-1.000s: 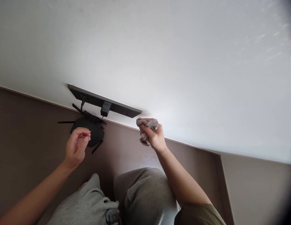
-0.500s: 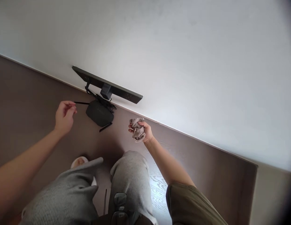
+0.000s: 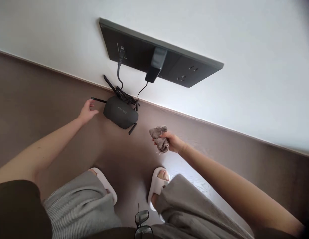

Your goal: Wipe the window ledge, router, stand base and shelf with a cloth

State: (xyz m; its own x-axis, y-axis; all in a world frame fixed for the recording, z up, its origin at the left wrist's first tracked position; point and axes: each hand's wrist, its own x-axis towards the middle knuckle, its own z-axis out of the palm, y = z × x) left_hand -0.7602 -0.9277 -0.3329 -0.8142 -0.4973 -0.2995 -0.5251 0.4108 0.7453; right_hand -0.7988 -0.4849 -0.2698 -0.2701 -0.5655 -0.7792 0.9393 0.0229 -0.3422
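Right grip (image 3: 172, 142) is clamped around a crumpled, fuzzy grey rag (image 3: 159, 137), while the left grip (image 3: 86, 112) sits open, just beside a matte black plastic router (image 3: 121, 112).

I can't read anything clearly from here. Just right of the left hand (image 3: 87, 112), the black router (image 3: 121, 113) has faint pale print on its top, too small to make out. Well above and to the right of that hand, the black wall socket panel (image 3: 184, 69) shows only small socket holes. I can't pick out any brand or number.
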